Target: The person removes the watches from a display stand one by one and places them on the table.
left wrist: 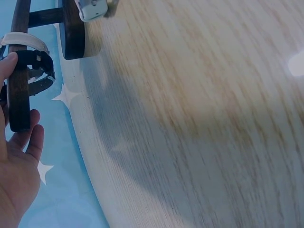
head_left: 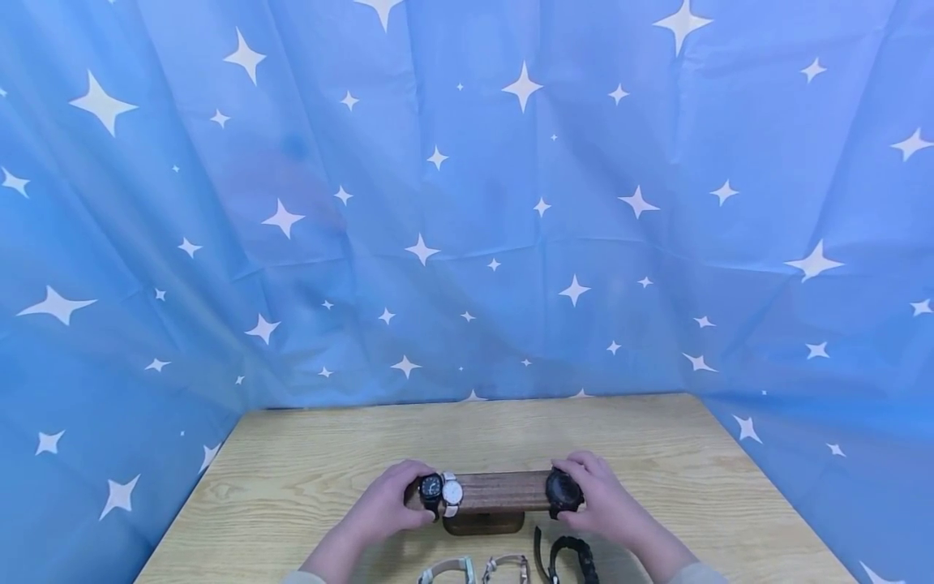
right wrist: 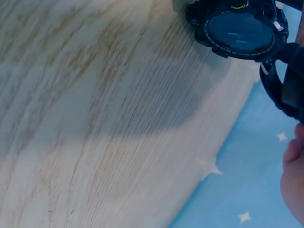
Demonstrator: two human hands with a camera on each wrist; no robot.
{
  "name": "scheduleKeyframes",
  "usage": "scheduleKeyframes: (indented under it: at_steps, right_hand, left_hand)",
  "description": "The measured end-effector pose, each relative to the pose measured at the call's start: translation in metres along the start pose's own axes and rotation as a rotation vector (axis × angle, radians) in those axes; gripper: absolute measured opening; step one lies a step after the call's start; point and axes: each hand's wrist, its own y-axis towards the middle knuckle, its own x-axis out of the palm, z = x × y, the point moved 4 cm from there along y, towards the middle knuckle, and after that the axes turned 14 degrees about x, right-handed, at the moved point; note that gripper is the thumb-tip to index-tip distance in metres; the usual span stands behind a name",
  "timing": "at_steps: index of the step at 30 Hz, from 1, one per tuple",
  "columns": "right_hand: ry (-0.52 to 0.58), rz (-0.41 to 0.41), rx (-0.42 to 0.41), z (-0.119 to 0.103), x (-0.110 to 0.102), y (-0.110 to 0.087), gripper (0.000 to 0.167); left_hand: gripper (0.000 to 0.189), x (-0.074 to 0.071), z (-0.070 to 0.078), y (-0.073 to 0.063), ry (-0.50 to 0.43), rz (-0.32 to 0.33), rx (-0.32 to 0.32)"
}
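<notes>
A dark wooden watch stand (head_left: 503,490) has a raised bar over a rounded base (head_left: 483,523). My left hand (head_left: 387,501) grips a black watch with a squarish dial (head_left: 431,487) at the bar's left end. In the left wrist view, that thumb lies on the black strap (left wrist: 35,59), with fingers behind the bar. Beside it sits a white-strapped watch (head_left: 452,492). At the bar's right end, my right hand (head_left: 609,504) holds a large round black watch (head_left: 563,491) between fingers and thumb. Mostly cut off in the right wrist view, the right hand (right wrist: 294,175) touches a black strap.
Nearer me on the wooden table (head_left: 292,487) lie a pale-strapped watch (head_left: 447,566), a slim bracelet-like watch (head_left: 507,560) and another black watch (head_left: 576,553). Its big dial (right wrist: 240,31) fills the top of the right wrist view. A blue starry curtain (head_left: 467,203) surrounds the table.
</notes>
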Motion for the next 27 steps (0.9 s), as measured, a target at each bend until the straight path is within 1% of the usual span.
scheduleKeyframes:
  at_steps: [7, 15, 22, 24, 27]
  right_hand:
    - [0.05, -0.068, 0.063, 0.006, -0.003, -0.002, 0.064]
    - [0.041, -0.027, 0.051, 0.011, -0.008, -0.007, 0.061]
    - [0.041, 0.039, 0.053, 0.018, -0.012, -0.012, 0.058]
    - [0.043, 0.035, 0.062, 0.018, -0.015, -0.013, 0.058]
    - [0.047, 0.009, 0.079, 0.017, -0.019, -0.012, 0.058]
  left_hand:
    - [0.049, -0.001, 0.001, -0.001, 0.029, 0.006, 0.013]
    - [0.048, 0.0, 0.001, -0.001, 0.024, 0.018, 0.021]
    - [0.047, 0.001, 0.001, -0.001, 0.016, 0.019, 0.024]
    - [0.047, 0.001, 0.001, -0.001, 0.016, 0.02, 0.024]
    - [0.048, 0.001, 0.001, -0.001, 0.019, 0.022, 0.026]
